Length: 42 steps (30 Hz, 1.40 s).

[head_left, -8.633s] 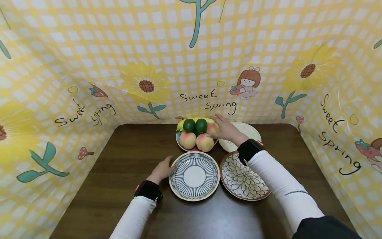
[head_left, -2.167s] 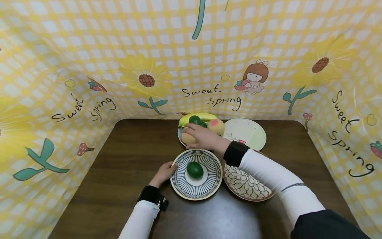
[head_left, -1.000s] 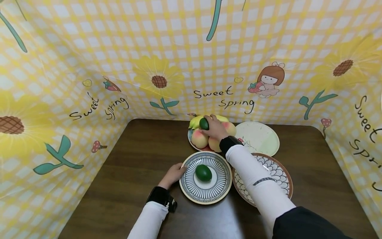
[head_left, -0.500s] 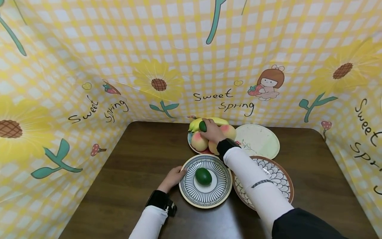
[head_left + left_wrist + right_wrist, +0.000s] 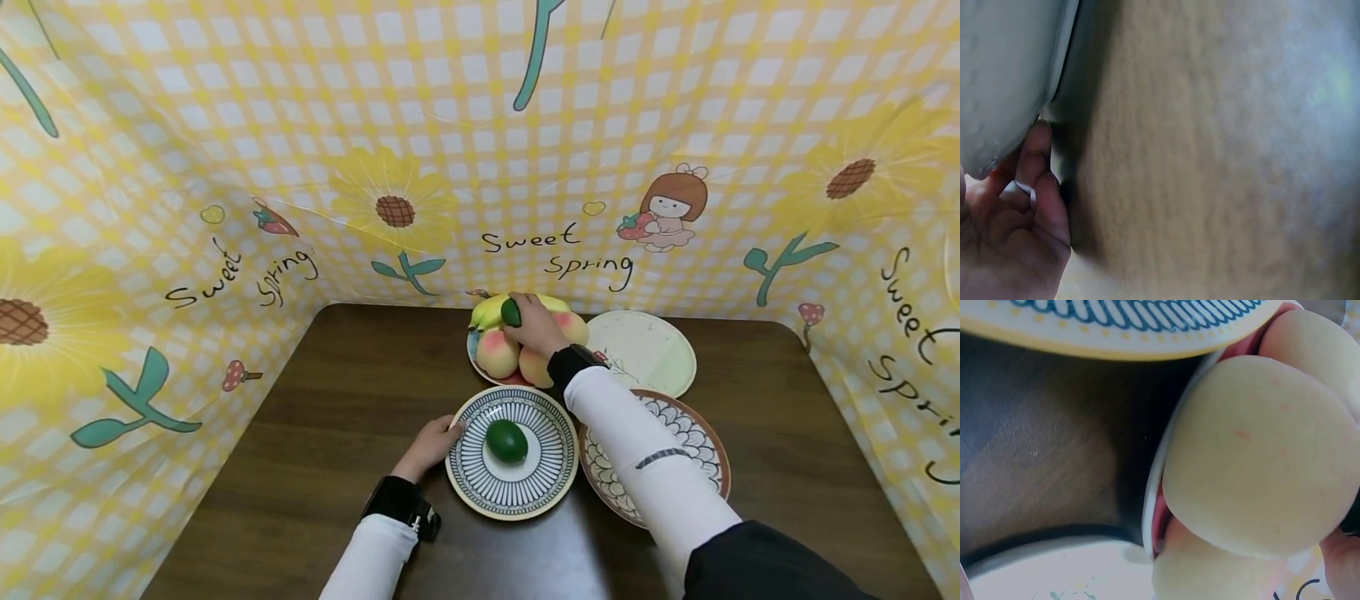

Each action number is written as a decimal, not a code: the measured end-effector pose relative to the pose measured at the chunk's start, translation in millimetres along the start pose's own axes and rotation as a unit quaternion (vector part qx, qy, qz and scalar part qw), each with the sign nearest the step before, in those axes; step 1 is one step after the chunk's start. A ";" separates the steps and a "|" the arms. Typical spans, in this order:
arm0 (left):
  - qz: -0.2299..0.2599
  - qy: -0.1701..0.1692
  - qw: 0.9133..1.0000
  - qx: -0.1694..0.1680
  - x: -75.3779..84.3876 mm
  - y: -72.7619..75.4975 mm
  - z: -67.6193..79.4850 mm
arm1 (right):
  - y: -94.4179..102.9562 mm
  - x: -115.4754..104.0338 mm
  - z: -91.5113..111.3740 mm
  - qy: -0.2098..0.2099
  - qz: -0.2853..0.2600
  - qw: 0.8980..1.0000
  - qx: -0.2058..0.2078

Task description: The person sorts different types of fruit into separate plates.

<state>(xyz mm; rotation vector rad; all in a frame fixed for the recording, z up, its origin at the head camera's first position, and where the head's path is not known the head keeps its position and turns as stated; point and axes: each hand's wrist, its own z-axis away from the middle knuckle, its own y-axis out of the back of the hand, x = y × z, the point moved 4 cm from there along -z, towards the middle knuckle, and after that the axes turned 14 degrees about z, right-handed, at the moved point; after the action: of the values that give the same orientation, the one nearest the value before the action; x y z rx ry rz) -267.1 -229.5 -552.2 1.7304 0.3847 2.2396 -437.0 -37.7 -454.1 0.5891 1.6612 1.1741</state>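
Observation:
My left hand (image 5: 429,446) pinches the left rim of the blue-striped plate (image 5: 480,492), thumb on top; in the left wrist view its fingers (image 5: 1036,153) reach under the edge. A dark green oval fruit (image 5: 507,442) lies at that plate's middle. At the back, my right hand (image 5: 538,327) grips another dark green oval fruit (image 5: 511,312) over the fruit plate (image 5: 472,346). Yellow bananas (image 5: 489,312) and several peaches (image 5: 497,354) surround it there. The right wrist view shows a peach (image 5: 1260,456) up close, and a bit of the right hand (image 5: 1342,565) at the edge.
A pale plate (image 5: 656,354) stands at the back right. In front of it is a brown-rimmed, petal-patterned plate (image 5: 708,433), partly hidden under the right sleeve. The dark wooden table (image 5: 300,467) meets a yellow checked cloth (image 5: 420,100) behind and at the sides.
One green fruit has gone from the fruit plate to the striped plate. My right hand has since moved from near the front peaches to the other green fruit and grips it.

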 end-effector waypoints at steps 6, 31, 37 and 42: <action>-0.006 -0.002 1.000 -0.006 0.6 -1.4 -0.8 | 7.8 3.1 5.3 0.037 0.006 0.999 0.013; 0.004 0.027 1.000 -0.005 0.0 -1.3 -1.3 | 16.1 -3.0 75.9 0.191 0.080 0.978 0.018; -0.004 0.020 1.000 -0.002 2.0 -0.6 -0.9 | 2.9 -3.4 97.5 0.207 0.100 0.973 -0.009; -0.007 0.011 1.000 -0.001 2.3 -2.5 -1.7 | -2.7 -3.4 111.4 0.249 0.119 0.961 -0.007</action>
<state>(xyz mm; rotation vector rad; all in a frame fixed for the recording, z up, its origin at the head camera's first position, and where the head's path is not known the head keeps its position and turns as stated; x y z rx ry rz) -269.2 -226.4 -551.5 1.6976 0.3970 2.2511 -334.5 5.7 -460.9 0.5204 2.0384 1.6058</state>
